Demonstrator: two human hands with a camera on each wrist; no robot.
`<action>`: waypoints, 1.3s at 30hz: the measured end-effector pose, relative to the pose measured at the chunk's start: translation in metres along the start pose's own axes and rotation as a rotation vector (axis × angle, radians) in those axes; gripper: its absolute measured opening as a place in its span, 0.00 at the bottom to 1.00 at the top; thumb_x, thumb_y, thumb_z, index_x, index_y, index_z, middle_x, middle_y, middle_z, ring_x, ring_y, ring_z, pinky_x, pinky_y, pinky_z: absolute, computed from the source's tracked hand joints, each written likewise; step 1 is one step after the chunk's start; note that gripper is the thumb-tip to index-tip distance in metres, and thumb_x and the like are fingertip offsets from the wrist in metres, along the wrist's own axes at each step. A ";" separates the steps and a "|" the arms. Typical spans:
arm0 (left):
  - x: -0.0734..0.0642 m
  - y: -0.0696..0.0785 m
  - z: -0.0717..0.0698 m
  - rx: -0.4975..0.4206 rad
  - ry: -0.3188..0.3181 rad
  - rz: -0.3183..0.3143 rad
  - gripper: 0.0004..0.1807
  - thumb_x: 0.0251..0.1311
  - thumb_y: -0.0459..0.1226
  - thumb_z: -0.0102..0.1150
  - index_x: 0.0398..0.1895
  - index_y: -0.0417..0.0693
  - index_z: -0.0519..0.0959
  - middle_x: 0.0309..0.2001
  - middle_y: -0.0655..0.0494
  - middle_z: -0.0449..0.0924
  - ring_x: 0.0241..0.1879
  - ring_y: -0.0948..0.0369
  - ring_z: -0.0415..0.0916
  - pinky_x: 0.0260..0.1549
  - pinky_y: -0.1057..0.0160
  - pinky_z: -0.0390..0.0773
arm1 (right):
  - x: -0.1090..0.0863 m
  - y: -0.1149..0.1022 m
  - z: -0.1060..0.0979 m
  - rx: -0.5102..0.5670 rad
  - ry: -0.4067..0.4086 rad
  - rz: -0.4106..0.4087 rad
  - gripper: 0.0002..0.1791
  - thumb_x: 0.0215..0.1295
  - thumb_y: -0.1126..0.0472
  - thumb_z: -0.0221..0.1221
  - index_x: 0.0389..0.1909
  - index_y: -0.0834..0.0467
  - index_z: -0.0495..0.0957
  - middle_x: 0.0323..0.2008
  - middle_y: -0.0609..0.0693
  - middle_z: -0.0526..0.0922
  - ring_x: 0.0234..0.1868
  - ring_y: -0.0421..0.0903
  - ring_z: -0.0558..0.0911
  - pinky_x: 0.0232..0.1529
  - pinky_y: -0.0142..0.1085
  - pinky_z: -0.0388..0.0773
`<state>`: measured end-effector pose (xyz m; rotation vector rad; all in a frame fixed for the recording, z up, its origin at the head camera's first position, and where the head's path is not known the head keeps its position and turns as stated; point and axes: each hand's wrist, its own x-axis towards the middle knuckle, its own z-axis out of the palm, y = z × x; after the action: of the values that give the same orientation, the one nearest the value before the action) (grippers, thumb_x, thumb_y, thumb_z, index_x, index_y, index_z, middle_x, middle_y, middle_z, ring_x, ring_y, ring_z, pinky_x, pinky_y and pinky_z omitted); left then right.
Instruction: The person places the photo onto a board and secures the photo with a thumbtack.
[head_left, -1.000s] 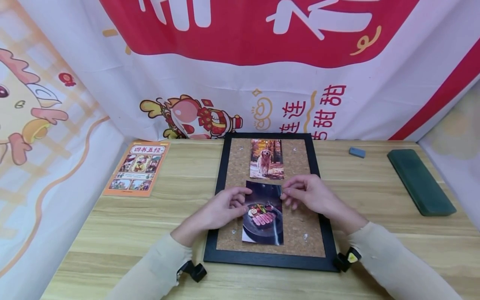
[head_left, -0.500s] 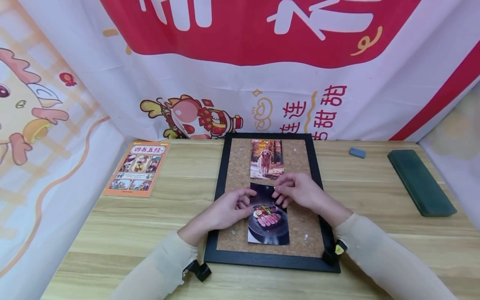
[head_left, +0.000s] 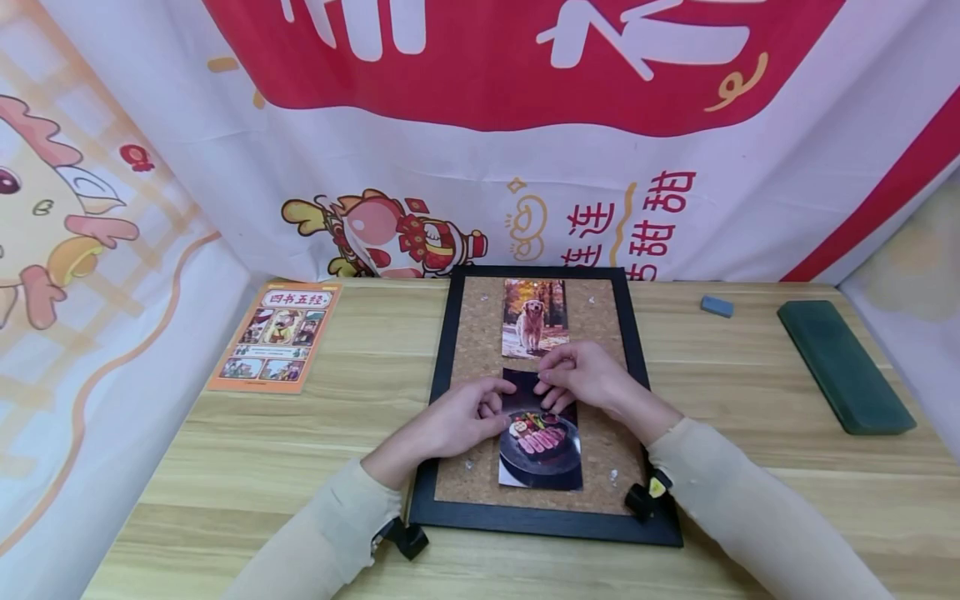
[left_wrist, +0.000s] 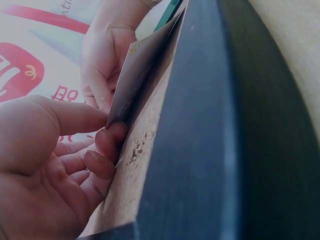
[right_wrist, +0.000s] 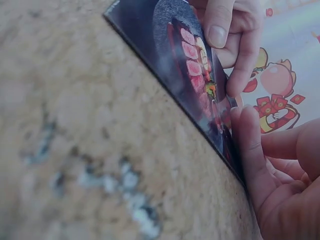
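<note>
A framed corkboard (head_left: 471, 362) lies on the table. Over its lower half, a photo of sliced meat on a dark plate (head_left: 540, 457) slants up from the cork, as the right wrist view (right_wrist: 190, 75) shows. My left hand (head_left: 461, 417) pinches the photo's upper left edge, thumb on its face and fingers behind. At the photo's top, my right hand (head_left: 588, 383) has thumb and index finger pinched together around a tiny pale, pin-like thing, mostly hidden by the fingertips. A dog photo (head_left: 533, 321) hangs on the cork just above, with a small pale dot at its top.
An orange booklet (head_left: 273, 337) lies to the left of the board. On the right are a small blue block (head_left: 717, 306) and a long dark green case (head_left: 845, 367). Behind the table hangs a printed cloth (head_left: 450, 150). Several whitish spots (right_wrist: 132, 190) mark the cork.
The meat photo has shifted slightly right and sits straighter under the dog photo. My right hand has moved left, from the photo's right edge to its top; the left hand followed the photo rightward.
</note>
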<state>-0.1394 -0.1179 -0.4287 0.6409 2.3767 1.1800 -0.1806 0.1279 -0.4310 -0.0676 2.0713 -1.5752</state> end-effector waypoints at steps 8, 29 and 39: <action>0.001 0.000 0.001 0.033 0.006 -0.015 0.25 0.72 0.34 0.66 0.70 0.37 0.77 0.39 0.56 0.84 0.34 0.66 0.77 0.37 0.68 0.77 | 0.005 -0.008 0.001 -0.042 -0.011 0.050 0.11 0.80 0.71 0.55 0.56 0.72 0.80 0.38 0.64 0.91 0.29 0.47 0.91 0.35 0.40 0.91; 0.001 0.002 0.002 0.014 -0.005 -0.024 0.25 0.72 0.33 0.65 0.69 0.36 0.76 0.37 0.55 0.83 0.31 0.66 0.76 0.33 0.68 0.76 | 0.013 -0.015 0.000 -0.146 -0.024 0.134 0.08 0.79 0.70 0.56 0.52 0.69 0.78 0.30 0.58 0.88 0.20 0.44 0.86 0.26 0.38 0.88; 0.001 0.001 0.001 0.047 0.008 -0.020 0.24 0.71 0.35 0.66 0.69 0.38 0.77 0.36 0.58 0.82 0.29 0.67 0.76 0.33 0.68 0.75 | 0.012 -0.013 -0.001 -0.401 0.019 0.073 0.05 0.79 0.63 0.62 0.43 0.62 0.81 0.17 0.53 0.82 0.11 0.42 0.78 0.12 0.36 0.77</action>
<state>-0.1394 -0.1157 -0.4286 0.6265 2.4189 1.1232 -0.1948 0.1210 -0.4233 -0.1195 2.3471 -1.1022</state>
